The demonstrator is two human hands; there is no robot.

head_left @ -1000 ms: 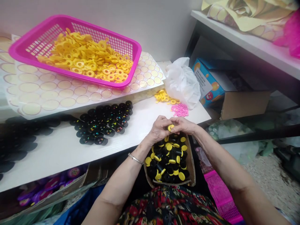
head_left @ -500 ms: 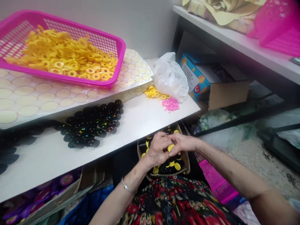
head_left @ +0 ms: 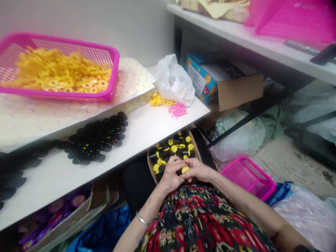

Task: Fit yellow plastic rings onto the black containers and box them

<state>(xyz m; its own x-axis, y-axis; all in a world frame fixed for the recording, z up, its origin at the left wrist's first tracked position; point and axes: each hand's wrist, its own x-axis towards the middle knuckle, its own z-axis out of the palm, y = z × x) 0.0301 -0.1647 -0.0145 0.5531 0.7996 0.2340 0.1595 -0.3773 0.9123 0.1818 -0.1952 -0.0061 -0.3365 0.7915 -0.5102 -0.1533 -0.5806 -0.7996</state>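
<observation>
- A white table point(head_left: 147, 129) fills the left, with a pink basket point(head_left: 111, 75) of yellow rings at its far side (the rings heaped high).
- A cluster of black caps point(head_left: 97, 138) lies near the table's front edge; a white plastic bag point(head_left: 174, 82) sits at its far right corner.
- A cardboard box point(head_left: 151, 166) of black-and-yellow pieces rests on the lap, just below the table edge.
- The left hand point(head_left: 170, 173) and right hand point(head_left: 198, 169) meet over the box's near end, fingers curled.
- Both hands pinch one small yellow cap point(head_left: 185, 169) between their fingertips, touching each other.
</observation>
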